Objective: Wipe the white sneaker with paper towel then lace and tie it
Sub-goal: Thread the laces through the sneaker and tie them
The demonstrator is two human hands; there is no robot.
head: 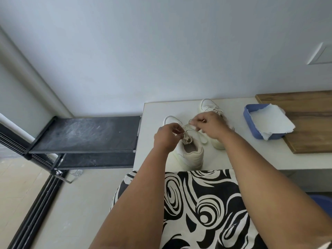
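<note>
Patterned cloth (206, 203) nearest you | sneaker (188, 151) toe at 11 o'clock | left hand (166, 135), right hand (210, 125) pinch laces (186, 132) | bare table (251, 155) at 3 o'clock

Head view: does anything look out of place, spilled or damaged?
Nothing spilled or damaged. Only a torn paper towel hangs crookedly over the blue tray rim. Both hands, left hand and right hand, pinch laces over the near sneaker.

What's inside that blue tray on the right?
The blue tray holds torn white paper towel, one corner hanging over its rim. The towel covers the tray floor, so anything underneath cannot be seen.
</note>
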